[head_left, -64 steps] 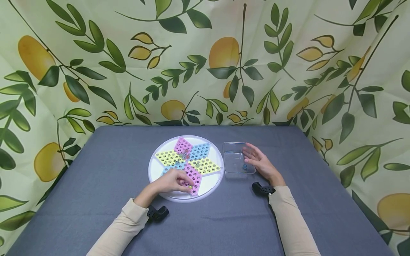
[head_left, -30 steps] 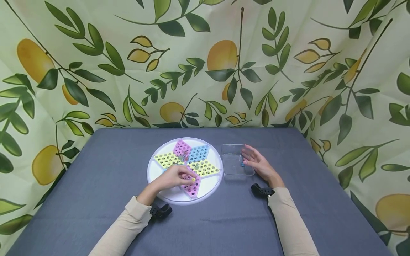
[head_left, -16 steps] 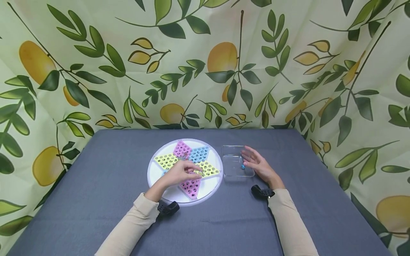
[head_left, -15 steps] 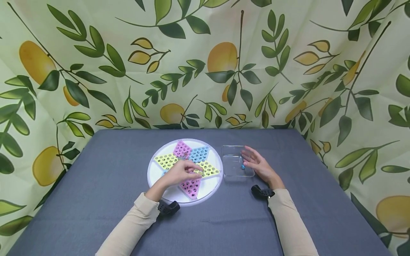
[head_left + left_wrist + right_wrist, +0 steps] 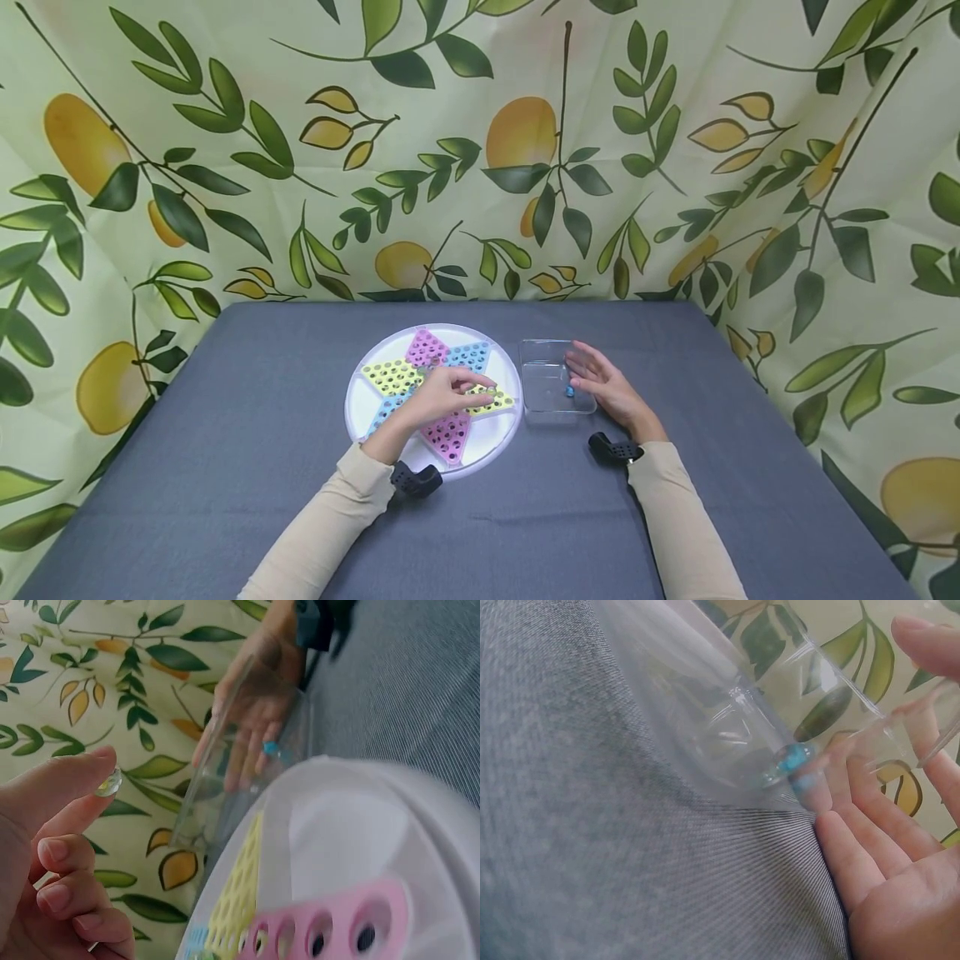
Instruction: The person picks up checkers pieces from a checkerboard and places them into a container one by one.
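Note:
Between thumb and forefinger my left hand (image 5: 444,395) pinches a clear glass marble (image 5: 109,783) with a yellow-green tint. It is above the right-hand yellow point of a round white Chinese checkers board (image 5: 491,442), whose star has pink, yellow and blue points with holes. The wrist and palm cover part of the board. My right hand (image 5: 611,389) lies along the right side of a clear plastic box (image 5: 553,410), its fingers loosely extended by the wall. Inside that box, near those fingers, sits a blue marble (image 5: 793,759).
A few marbles sit around the middle of the board, partly hidden by the left hand. The box stands close to the board's right edge. A grey cloth (image 5: 525,533) covers the table, and a fruit-and-leaf patterned curtain (image 5: 450,100) rises behind it.
My left hand has moved from the near pink point up and right across the board, carrying the marble. The right hand stays by the box; the blue marble inside has shifted slightly.

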`<action>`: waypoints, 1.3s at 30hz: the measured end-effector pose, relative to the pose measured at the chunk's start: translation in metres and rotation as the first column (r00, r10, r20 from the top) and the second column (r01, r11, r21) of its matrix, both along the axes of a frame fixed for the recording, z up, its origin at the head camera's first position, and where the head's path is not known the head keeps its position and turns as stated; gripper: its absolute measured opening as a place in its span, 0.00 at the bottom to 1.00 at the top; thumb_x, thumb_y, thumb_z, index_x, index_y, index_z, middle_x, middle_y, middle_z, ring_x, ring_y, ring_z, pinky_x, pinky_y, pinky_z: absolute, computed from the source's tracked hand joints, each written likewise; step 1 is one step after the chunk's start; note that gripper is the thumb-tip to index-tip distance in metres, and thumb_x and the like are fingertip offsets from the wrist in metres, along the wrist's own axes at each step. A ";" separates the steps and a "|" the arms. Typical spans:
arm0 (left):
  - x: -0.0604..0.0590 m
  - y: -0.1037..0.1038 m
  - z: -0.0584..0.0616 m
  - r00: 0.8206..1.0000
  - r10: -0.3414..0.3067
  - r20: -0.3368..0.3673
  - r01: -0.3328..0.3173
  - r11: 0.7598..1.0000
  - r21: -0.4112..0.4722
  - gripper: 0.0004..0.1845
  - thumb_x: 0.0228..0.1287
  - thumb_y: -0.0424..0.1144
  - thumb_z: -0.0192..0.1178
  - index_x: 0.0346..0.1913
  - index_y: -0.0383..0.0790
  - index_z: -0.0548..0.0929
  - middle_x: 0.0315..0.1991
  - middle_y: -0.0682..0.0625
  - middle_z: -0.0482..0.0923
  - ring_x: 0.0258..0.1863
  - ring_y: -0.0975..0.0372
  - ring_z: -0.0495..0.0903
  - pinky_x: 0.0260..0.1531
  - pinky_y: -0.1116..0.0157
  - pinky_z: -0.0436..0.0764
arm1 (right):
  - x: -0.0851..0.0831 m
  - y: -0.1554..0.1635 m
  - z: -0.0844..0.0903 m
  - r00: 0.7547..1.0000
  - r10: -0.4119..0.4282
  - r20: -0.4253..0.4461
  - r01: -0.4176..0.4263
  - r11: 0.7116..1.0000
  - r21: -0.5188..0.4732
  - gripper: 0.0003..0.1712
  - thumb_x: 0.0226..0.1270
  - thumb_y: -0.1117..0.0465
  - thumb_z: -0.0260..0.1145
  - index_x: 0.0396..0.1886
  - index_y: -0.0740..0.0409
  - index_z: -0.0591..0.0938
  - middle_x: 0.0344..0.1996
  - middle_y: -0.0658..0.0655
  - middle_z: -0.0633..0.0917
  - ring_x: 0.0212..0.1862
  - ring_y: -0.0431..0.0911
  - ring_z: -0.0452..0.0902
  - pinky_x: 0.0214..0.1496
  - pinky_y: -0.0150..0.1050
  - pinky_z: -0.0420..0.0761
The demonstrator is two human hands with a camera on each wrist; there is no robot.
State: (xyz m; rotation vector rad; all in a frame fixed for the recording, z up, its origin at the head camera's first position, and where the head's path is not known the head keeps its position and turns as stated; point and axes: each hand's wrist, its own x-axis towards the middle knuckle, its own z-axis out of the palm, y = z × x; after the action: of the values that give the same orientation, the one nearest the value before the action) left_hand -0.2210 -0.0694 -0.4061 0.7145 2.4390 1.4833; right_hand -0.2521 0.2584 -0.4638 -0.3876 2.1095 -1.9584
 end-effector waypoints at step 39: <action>-0.004 0.064 -0.013 0.997 0.072 0.035 -0.075 0.991 0.108 0.16 0.58 0.39 0.67 0.47 0.36 0.86 0.17 0.57 0.59 0.20 0.69 0.57 0.20 0.76 0.57 | -0.001 -0.001 -0.001 1.000 -0.015 0.003 0.015 0.999 0.040 0.45 0.67 0.64 0.62 0.77 0.54 0.48 0.76 0.65 0.53 0.77 0.61 0.46 0.59 0.17 0.70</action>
State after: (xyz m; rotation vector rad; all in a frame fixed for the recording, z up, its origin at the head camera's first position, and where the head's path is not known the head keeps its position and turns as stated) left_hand -0.2245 -0.0055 -0.4192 0.6227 2.4012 1.6535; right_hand -0.2530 0.2573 -0.4653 -0.3616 2.1525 -1.9204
